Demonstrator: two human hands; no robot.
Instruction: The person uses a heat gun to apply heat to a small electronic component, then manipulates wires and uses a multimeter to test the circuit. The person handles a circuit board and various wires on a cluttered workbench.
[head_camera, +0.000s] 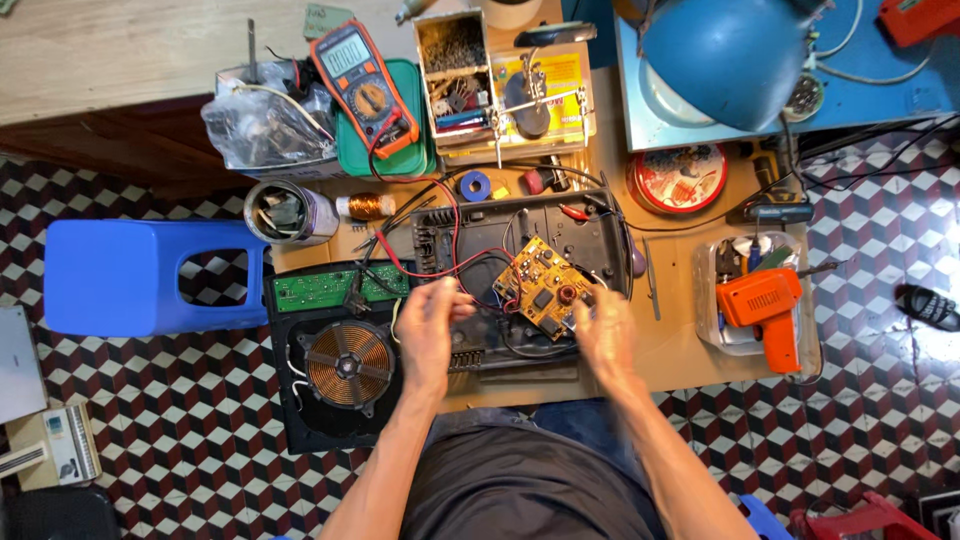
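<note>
Circuit board (545, 285) tilted over open black casing (590, 235); hands' grip blurred.

— Worn on top? 
— Dark grey short-sleeved shirt, plain, no print showing.

— And below the shirt, toward the table (690, 345)? 
— Blue denim, just a strip visible.

— Arms and hands? 
— Bare: no sleeves, gloves, watch or rings seen.
</note>
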